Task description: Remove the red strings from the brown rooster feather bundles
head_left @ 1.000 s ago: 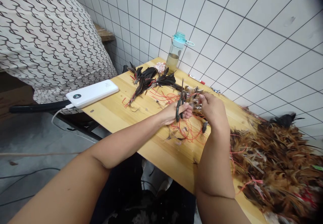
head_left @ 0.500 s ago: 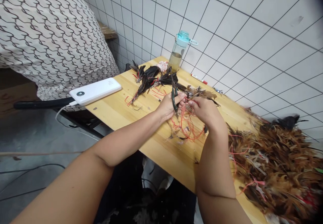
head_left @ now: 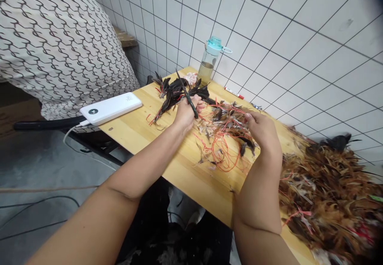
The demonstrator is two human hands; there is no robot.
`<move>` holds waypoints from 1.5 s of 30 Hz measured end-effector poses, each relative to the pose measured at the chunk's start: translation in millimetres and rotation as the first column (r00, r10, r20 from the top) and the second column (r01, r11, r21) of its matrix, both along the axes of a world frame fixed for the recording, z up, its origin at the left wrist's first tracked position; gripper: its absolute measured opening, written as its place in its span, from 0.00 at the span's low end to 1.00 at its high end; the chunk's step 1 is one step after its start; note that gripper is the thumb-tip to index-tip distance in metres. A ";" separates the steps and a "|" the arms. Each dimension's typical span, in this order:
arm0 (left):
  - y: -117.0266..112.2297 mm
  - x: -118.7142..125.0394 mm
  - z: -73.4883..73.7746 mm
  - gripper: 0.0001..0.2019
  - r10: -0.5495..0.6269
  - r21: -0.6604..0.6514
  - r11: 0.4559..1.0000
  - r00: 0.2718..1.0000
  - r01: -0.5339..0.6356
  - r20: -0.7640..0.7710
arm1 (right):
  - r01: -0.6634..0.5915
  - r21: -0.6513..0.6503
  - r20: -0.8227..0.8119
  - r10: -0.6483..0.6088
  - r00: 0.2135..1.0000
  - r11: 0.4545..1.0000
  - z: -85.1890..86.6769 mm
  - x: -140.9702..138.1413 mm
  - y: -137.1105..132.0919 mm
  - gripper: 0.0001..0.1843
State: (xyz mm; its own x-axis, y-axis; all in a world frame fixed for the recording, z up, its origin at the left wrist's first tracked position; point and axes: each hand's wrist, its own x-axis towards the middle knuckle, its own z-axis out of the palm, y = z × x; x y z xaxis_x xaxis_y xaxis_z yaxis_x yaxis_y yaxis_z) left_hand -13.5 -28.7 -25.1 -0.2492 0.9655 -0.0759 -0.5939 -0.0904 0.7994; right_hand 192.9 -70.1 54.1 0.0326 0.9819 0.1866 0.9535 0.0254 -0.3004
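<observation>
Nearest, at the right of the counter [head_left: 196, 177], the brown pile [head_left: 335, 197] spreads close beside the right forearm; its stray red ends could snag on the arm and drag feathers along. Farther in, the loops [head_left: 226, 170] lie slack between the forearms, and a pull on one strand might well knot them. Beyond these, the right hand [head_left: 259, 127] is narrowed to a pinch on red string [head_left: 220, 105] at the right of the mixed feathers [head_left: 229, 115]; a jerk there could scatter them. The left hand [head_left: 189, 111] holds the scissors [head_left: 183, 85], blades angled up and away; whether its fingers also grip string, I cannot tell. Those blades reach over the dark bunches [head_left: 172, 97], so a careless swing might nick a plume. At the back, the bottle [head_left: 208, 65] stands upright and could spill if knocked
</observation>
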 end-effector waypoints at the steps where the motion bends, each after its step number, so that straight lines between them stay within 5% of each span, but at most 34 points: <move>1: -0.1 0.3 0.0 0.14 0.031 -0.002 1.000 0.998 -0.031 -0.045 | 0.008 0.017 -0.004 -0.008 1.000 1.000 -0.6 1.1 0.5 0.18; 3: -2.7 1.1 1.2 0.16 0.027 0.030 0.999 0.995 -0.024 -0.100 | 0.020 0.034 -0.010 -0.019 1.000 0.999 -1.8 1.9 1.3 0.18; 6: -12.0 1.9 4.6 0.19 -0.294 0.090 0.948 0.947 0.306 -0.129 | 0.024 0.052 -0.036 -0.022 0.999 0.998 -2.8 2.0 1.7 0.18; 9: -23.3 3.2 5.6 0.21 -0.693 0.079 0.695 0.695 0.715 -0.194 | 0.041 0.088 -0.067 -0.035 0.997 0.995 -2.0 2.6 1.2 0.17; 13: -33.6 8.6 -1.7 0.26 -0.902 0.048 0.355 0.356 0.934 -0.247 | 0.057 0.123 -0.079 -0.048 0.996 0.991 0.0 4.5 0.6 0.17; 16: -36.2 14.6 -11.7 0.27 -0.941 0.019 0.227 0.225 0.974 -0.254 | 0.076 0.135 -0.086 -0.064 0.994 0.988 0.8 6.2 0.4 0.17; 19: -36.2 20.9 -22.6 0.26 -0.957 0.008 0.168 0.164 0.986 -0.240 | 0.085 0.161 -0.091 -0.071 0.993 0.983 1.9 6.4 -0.6 0.19; 21: -35.5 24.7 -28.6 0.26 -0.965 0.011 0.168 0.167 0.986 -0.204 | 0.079 0.168 -0.083 -0.066 0.994 0.983 3.0 3.9 -2.1 0.19; 27: -35.2 29.9 -33.6 0.31 -0.941 -0.004 0.281 0.275 0.960 -0.198 | -0.036 0.127 -0.050 0.042 0.998 0.991 4.6 -16.1 -7.9 0.17; 35: -37.6 32.7 -29.1 0.31 -0.822 0.010 0.487 0.461 0.874 -0.335 | -0.069 0.061 0.045 0.066 0.997 0.996 1.3 -28.3 -6.8 0.16; 40: -36.6 36.2 -27.0 0.25 -0.760 -0.014 0.524 0.460 0.852 -0.458 | -0.067 0.048 0.076 0.063 0.995 0.997 1.5 -30.4 -5.8 0.15; 45: -36.5 39.7 -27.4 0.21 -0.775 -0.022 0.543 0.490 0.840 -0.399 | -0.054 0.054 0.097 0.049 0.994 0.997 -0.7 -31.2 -4.0 0.16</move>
State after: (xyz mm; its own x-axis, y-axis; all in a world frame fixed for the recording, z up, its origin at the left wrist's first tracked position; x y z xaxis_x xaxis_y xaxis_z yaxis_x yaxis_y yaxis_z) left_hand 26.1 -65.2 -52.6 0.6709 0.7415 0.0082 -0.1798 0.1519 0.9719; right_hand 161.7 -74.0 53.4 -0.0385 0.9696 0.2416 0.9747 0.0897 -0.2049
